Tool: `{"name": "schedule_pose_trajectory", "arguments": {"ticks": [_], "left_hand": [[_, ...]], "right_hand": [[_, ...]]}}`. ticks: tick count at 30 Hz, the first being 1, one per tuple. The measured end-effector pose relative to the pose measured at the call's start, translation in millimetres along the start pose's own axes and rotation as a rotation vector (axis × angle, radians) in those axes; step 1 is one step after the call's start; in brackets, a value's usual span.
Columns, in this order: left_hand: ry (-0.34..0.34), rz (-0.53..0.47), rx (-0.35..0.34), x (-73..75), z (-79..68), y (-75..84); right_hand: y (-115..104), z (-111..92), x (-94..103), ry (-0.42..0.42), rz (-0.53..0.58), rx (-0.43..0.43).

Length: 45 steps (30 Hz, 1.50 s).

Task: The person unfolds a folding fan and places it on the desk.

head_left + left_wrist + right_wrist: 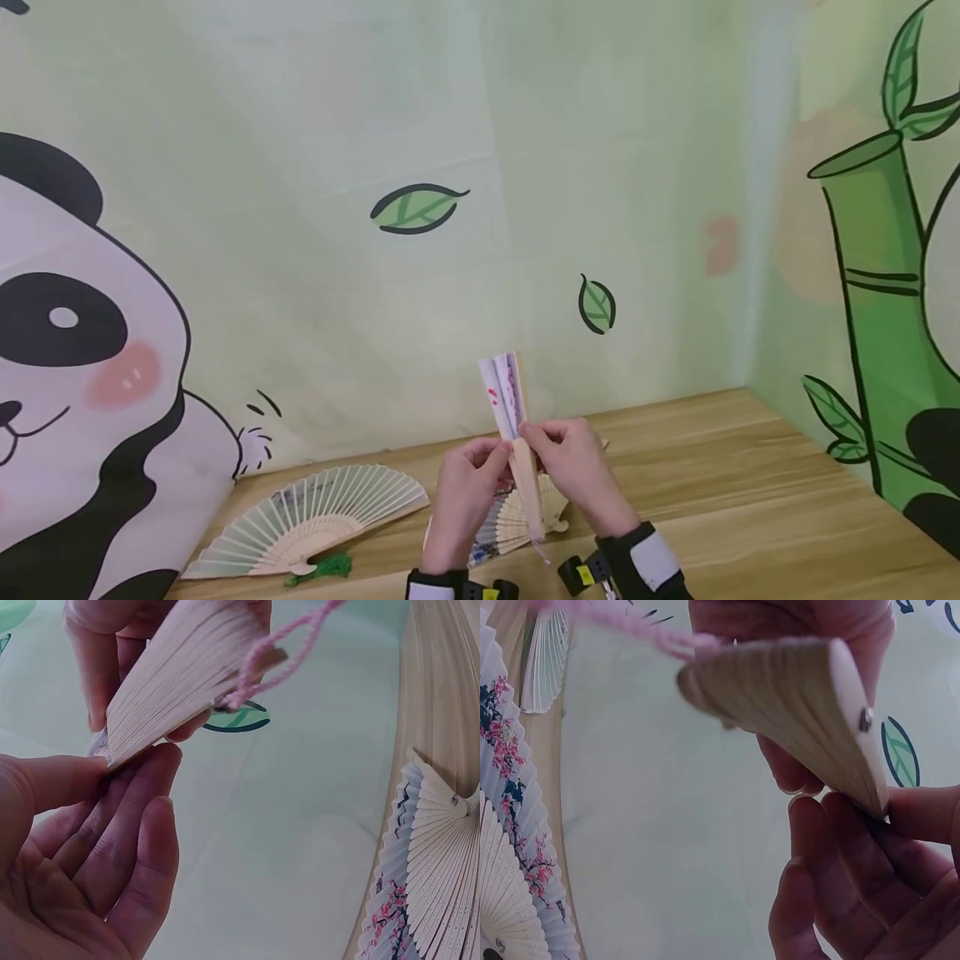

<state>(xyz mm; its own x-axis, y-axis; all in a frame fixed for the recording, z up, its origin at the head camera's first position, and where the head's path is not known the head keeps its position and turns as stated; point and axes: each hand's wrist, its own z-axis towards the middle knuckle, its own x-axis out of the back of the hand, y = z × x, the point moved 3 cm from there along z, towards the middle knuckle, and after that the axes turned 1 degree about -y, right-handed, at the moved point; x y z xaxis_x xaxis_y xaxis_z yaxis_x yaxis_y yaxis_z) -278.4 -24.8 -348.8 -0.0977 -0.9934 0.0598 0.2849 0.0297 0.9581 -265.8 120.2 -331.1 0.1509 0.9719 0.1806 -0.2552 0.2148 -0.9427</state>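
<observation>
Both hands hold a narrow, mostly folded folding fan [528, 483] upright over the table. My left hand [465, 492] pinches its left side between thumb and fingers, where the pale wooden ribs meet the leaf. Opposite it, my right hand [577, 467] pinches the right edge. The fan's leaf [504, 392] is whitish with pink and purple marks and points up. In the left wrist view the wooden ribs [187, 675] are slightly spread near my fingertips. From the rivet end hangs a pink cord loop [281, 652].
A spread pale green fan [322, 517] with a green tassel [326, 567] lies on the wooden table [720, 492] at left. Behind my hands lies another spread fan [529, 802] with pink blossoms on its leaf. A cloth backdrop [300, 333] with a panda and bamboo stands behind.
</observation>
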Motion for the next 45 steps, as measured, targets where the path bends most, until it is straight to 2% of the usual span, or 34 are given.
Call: {"name": "schedule_pose_trajectory", "arguments": {"ticks": [8, 15, 20, 25, 38, 45], "left_hand": [[0.002, 0.001, -0.016, 0.4, 0.0, 2.4], [0.026, 0.045, 0.013, 5.7, -1.3, 1.6], [0.019, -0.004, -0.016, 5.7, -0.5, 0.9], [0.02, -0.002, -0.026, 6.5, -0.6, 1.9], [-0.019, -0.041, -0.031, 10.0, -0.2, 5.7], [-0.021, -0.081, -0.011, 10.1, -1.5, 5.3]], "right_hand": [[-2, 0, 0.7, 0.026, 0.0, 0.01], [0, -1, 5.1, 0.075, -0.089, 0.043], [3, -1, 10.7, 0.135, -0.11, 0.033], [1, -2, 13.4, 0.194, -0.102, 0.041], [0, 1, 14.0, 0.239, -0.098, 0.055], [0, -1, 18.6, 0.307, -0.073, 0.071]]}}
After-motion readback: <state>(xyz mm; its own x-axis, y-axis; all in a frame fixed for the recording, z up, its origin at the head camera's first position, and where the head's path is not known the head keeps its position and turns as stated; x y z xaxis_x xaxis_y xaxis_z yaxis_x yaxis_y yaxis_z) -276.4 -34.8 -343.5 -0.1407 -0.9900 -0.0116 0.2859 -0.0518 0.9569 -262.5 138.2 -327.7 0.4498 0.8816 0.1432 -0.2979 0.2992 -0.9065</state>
